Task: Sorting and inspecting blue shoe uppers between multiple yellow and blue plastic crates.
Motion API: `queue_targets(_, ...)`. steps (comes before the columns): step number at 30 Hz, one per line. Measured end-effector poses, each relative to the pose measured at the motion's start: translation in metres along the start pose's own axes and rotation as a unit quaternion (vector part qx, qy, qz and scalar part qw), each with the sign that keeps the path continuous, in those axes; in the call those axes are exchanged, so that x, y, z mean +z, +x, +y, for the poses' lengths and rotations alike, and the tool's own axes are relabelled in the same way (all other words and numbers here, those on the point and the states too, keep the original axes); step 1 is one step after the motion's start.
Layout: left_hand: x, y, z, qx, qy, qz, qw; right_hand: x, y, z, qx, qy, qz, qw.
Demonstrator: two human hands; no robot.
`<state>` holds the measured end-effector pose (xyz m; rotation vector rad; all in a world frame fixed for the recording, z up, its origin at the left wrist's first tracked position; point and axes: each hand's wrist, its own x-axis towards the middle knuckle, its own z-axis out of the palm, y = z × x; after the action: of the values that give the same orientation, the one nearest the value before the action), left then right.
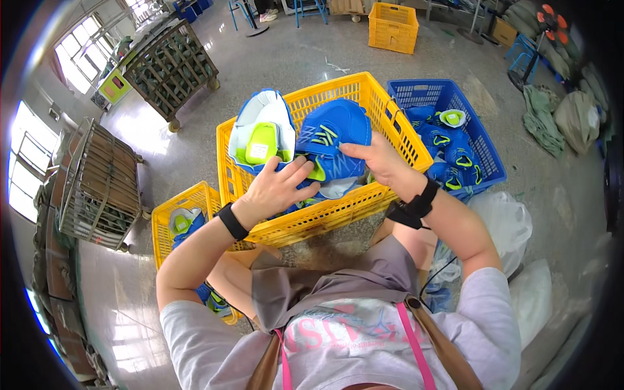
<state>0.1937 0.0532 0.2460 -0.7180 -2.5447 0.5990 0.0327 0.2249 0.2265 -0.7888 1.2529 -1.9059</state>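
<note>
Over the big yellow crate in front of me, I hold a blue shoe upper (331,133) with neon-green and white strips across its middle. My right hand (383,161) grips its right edge, thumb on top and the other fingers hidden beneath. The bent fingers of my left hand (276,185) close on its lower left part, beside a neon-green patch. Just left of it, an upper with its white inside turned up (263,120) shows a neon-green insole-like piece with a white label. More blue pieces lie partly hidden below my hands.
The yellow crate (325,218) stands before my knees. Touching its right side is a blue crate (478,140) of blue uppers. A smaller yellow crate (170,207) with similar pieces sits at left. Wheeled cage carts (107,188), another yellow crate (393,29), plastic bags (507,224) and a fan (551,25) stand around.
</note>
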Motion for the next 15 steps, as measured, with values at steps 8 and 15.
queue_targets(8,0.012,-0.055,0.011,-0.490,-0.628,0.139,0.588,-0.059,-0.019,-0.005,-0.093,0.359,0.055,0.927)
queue_targets(15,-0.010,-0.049,0.033,-0.485,-0.763,0.168,0.393,-0.047,-0.053,0.029,0.010,0.302,-0.076,0.950)
